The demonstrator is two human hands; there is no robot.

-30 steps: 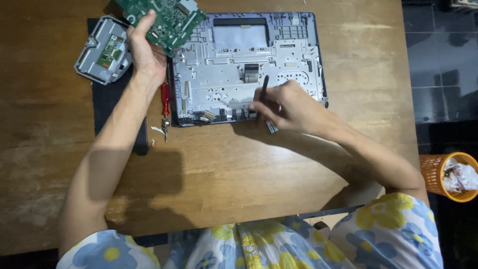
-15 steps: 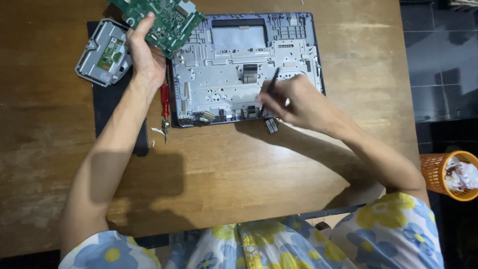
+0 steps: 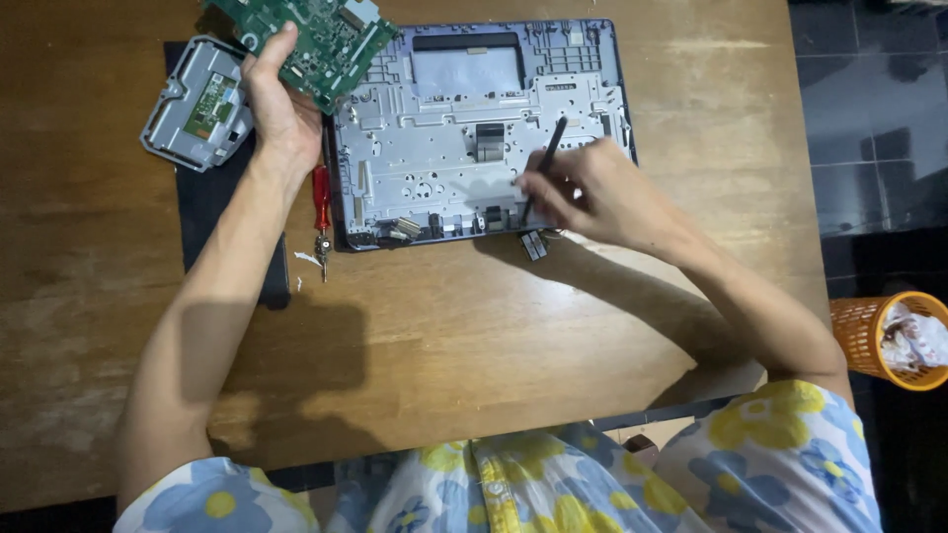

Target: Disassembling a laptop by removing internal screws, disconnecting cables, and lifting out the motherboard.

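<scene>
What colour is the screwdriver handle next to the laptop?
Red; the screwdriver lies beside the opened laptop shell, seen in the head view.

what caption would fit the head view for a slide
Left hand lifts a green circuit board while the right hand works a thin black tool on an opened laptop chassis.

No packages, labels, signs or screens can be made out here.

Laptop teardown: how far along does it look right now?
Done: the green circuit board is lifted out in the left hand; a grey part lies aside. In hand: the right hand works a black tool on the laptop chassis. Left: small connectors along its near edge.
</scene>
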